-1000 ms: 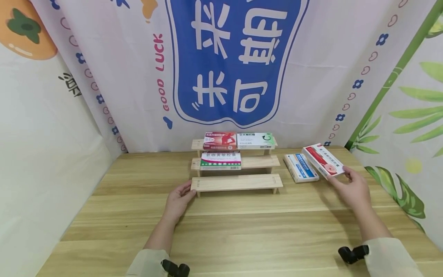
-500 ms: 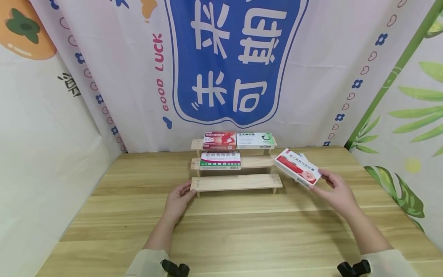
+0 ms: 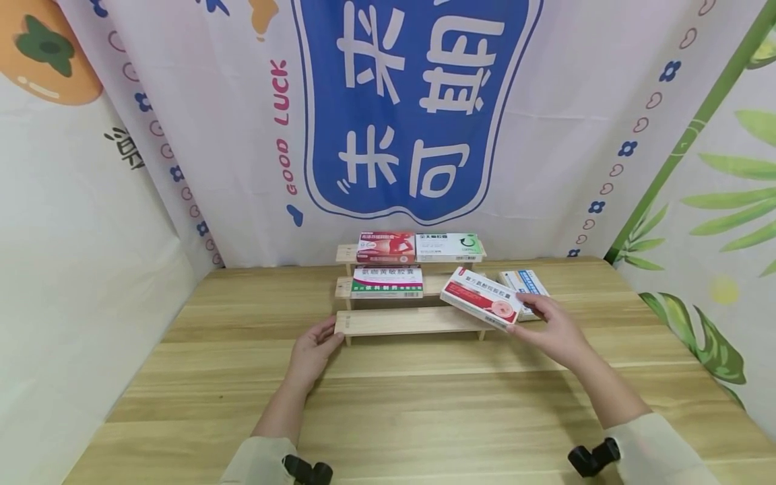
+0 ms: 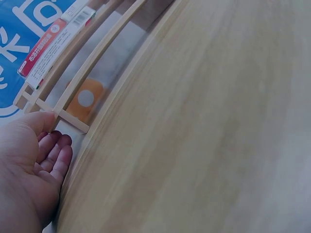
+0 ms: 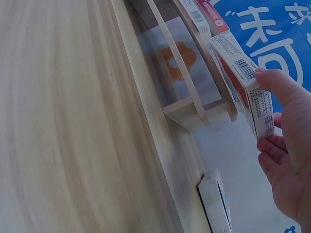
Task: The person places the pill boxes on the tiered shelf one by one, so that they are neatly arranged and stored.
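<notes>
My right hand (image 3: 548, 330) grips a red-and-white medicine box (image 3: 481, 298) by its right end, holding it in the air over the right part of a three-step wooden rack (image 3: 415, 319); the right wrist view shows the medicine box (image 5: 241, 82) pinched between thumb and fingers (image 5: 274, 145). My left hand (image 3: 315, 345) rests against the left end of the rack's lowest step, fingers relaxed, also seen as the left hand (image 4: 34, 165) touching the rack's corner (image 4: 68, 119). A blue-and-white box (image 3: 526, 285) lies on the table right of the rack.
The rack holds a red box (image 3: 385, 246) and a green-and-white box (image 3: 449, 246) on the top step, and a green-striped box (image 3: 388, 281) on the middle step. Printed cloth walls (image 3: 418, 108) enclose the wooden table (image 3: 400, 404) at the back and sides.
My right hand has carried the red-and-white box leftward from beside the blue-and-white box to over the rack's right end. The left hand has stayed at the rack.
</notes>
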Demonstrator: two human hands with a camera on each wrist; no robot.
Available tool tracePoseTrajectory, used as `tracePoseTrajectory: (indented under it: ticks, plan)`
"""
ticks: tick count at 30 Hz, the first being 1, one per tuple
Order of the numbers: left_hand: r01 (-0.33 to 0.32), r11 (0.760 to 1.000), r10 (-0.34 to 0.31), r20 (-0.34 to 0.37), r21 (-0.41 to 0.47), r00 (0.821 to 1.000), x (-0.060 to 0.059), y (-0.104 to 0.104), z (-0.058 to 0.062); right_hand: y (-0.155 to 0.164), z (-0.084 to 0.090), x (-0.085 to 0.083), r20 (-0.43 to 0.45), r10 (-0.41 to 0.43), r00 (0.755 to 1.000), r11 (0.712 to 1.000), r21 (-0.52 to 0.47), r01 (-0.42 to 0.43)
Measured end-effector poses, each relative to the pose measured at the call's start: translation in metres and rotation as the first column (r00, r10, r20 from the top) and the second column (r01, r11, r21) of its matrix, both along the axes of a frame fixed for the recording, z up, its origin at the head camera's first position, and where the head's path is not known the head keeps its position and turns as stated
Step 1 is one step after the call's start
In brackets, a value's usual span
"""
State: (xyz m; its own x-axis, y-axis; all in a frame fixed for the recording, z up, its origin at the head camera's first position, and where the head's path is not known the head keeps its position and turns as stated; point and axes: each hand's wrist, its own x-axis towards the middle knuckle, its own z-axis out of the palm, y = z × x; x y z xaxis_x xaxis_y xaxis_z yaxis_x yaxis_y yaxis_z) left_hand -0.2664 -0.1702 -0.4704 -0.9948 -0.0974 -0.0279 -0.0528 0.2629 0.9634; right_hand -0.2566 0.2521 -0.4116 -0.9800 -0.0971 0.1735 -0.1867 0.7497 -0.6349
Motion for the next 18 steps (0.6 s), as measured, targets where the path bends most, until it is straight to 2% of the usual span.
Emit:
tracePoseTrajectory:
  ticks: [10,18]
  plan:
    - [-0.007,1.0,0.007,-0.008,0.011,1.0,-0.001,0.0,-0.002,-0.022,0.002,-0.012,0.02,0.067,0.998,0.998,-0.018,-0.067]
    - [-0.003,1.0,0.003,-0.011,0.015,1.0,-0.001,0.0,-0.002,-0.027,0.003,-0.022,0.037,0.125,0.991,0.991,-0.061,-0.123]
